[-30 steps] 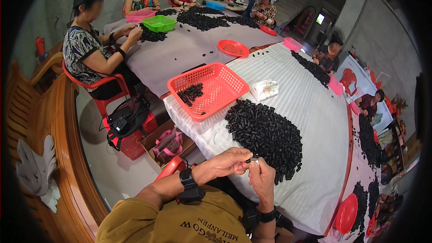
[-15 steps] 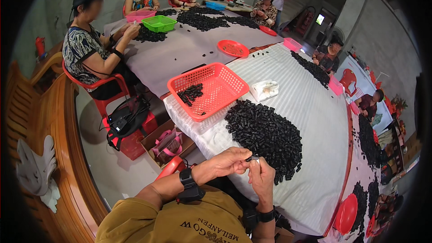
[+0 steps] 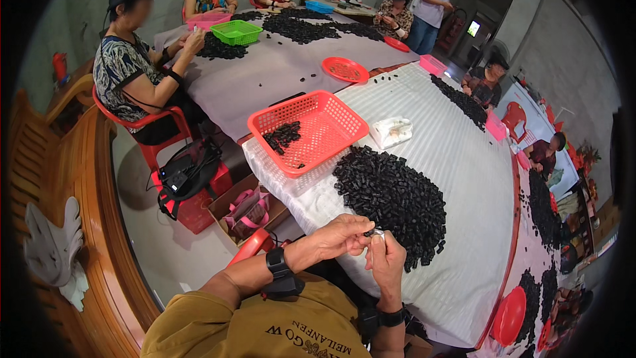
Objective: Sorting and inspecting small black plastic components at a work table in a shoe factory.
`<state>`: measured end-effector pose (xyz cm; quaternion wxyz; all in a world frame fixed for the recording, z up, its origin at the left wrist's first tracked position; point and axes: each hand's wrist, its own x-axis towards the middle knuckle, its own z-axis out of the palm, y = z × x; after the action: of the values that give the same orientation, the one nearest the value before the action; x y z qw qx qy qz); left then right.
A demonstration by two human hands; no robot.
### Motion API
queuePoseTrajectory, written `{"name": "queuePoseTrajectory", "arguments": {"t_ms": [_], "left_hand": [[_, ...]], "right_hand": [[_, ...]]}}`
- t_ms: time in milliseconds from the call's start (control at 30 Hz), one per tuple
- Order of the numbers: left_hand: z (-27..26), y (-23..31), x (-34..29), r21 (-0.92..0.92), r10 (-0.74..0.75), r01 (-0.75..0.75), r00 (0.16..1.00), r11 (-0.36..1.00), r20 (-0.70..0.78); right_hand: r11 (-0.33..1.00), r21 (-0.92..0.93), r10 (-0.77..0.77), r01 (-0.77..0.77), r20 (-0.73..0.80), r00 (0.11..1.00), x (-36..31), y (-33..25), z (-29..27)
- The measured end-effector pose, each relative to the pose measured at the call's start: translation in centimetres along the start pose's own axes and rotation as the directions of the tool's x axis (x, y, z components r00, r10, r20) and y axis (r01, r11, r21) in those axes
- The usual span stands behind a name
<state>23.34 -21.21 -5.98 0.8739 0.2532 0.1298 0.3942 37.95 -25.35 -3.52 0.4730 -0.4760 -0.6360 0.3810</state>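
Observation:
My left hand (image 3: 344,233) is closed in a pinch on a small black piece (image 3: 369,233), a short dark cylinder. Against it, my right hand (image 3: 387,255) grips a small whitish, shiny thing (image 3: 379,232) whose kind I cannot make out. Both hands meet at the near edge of the table, fingertips almost touching. Just beyond them spreads a large pile of black pieces (image 3: 394,195) like the held one. Past the pile, to the left, a red plastic basket (image 3: 324,129) carries a small heap of black pieces in its left corner.
A crumpled white tissue pack (image 3: 392,132) lies beside the basket on the white cloth (image 3: 457,179). Farther off are a red round tray (image 3: 345,70) and a green basket (image 3: 237,32). Several people sit around the joined tables with more black piles. A wooden bench (image 3: 99,225) stands at left.
My hands stay together at nearly the same spot, with the whitish thing showing a little more between the fingers. At the back, the standing person has moved right.

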Motion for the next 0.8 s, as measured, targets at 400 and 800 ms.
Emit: {"name": "queuePoseTrajectory", "arguments": {"t_ms": [400,800], "left_hand": [[-0.02,0.27,-0.37,0.052,0.011,-0.009,0.999,0.999,-0.038],[0.40,0.61,-0.66,-0.022,-0.013,0.012,1.000,1.000,-0.021]], "right_hand": [[0.999,-0.034,0.004,-0.002,0.047,0.999,0.00,0.06,-0.07],[0.997,0.064,0.037,-0.038,0.017,0.999,0.00,-0.32,0.32]]}}
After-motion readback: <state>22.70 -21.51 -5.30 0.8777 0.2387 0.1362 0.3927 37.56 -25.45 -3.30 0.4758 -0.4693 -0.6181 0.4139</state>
